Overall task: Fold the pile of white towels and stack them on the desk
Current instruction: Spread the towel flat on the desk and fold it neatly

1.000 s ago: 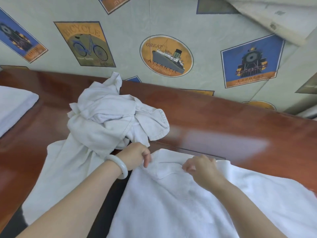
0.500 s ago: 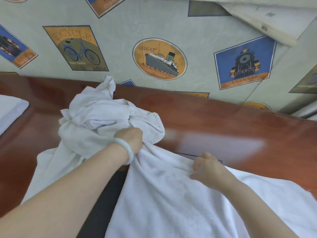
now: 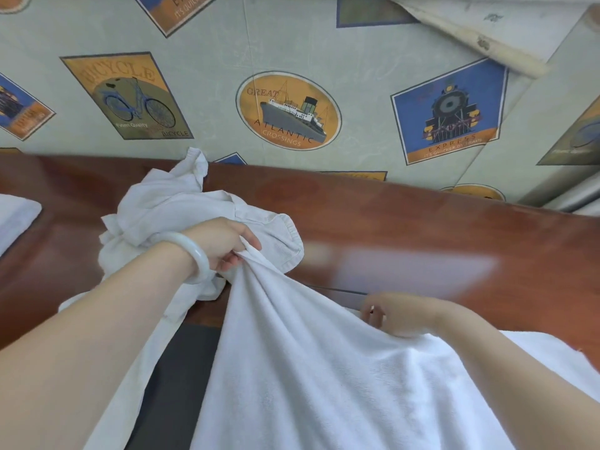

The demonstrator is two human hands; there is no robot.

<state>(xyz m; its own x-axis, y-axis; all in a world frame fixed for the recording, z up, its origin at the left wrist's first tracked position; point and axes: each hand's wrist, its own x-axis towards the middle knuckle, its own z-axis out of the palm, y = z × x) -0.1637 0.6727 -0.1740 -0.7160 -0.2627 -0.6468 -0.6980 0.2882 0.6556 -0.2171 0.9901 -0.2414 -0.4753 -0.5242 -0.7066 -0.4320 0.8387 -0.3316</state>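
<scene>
The left hand (image 3: 227,245) and right hand (image 3: 399,316) pinch the white terry towel (image 3: 308,368); pulling may drag the crumpled white pile (image 3: 168,209) along.

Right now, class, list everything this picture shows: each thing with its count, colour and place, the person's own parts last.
desk: one, glossy red-brown wood, across the middle
towel: one, white, front centre, held up over the desk's near edge
pile: one crumpled heap, off-white, on the desk left of centre, part trailing over the near edge; how many towels cannot be told
folded towel: one, white, on the desk at far left, cut off by the frame
wallpaper: pale green, behind the desk
bicycle print, ship print, train print: one each, orange and blue, on the wallpaper
bangle: one, pale, on the left wrist
left hand: grips the towel's bunched corner
right hand: blurred, pinches the towel's far edge
</scene>
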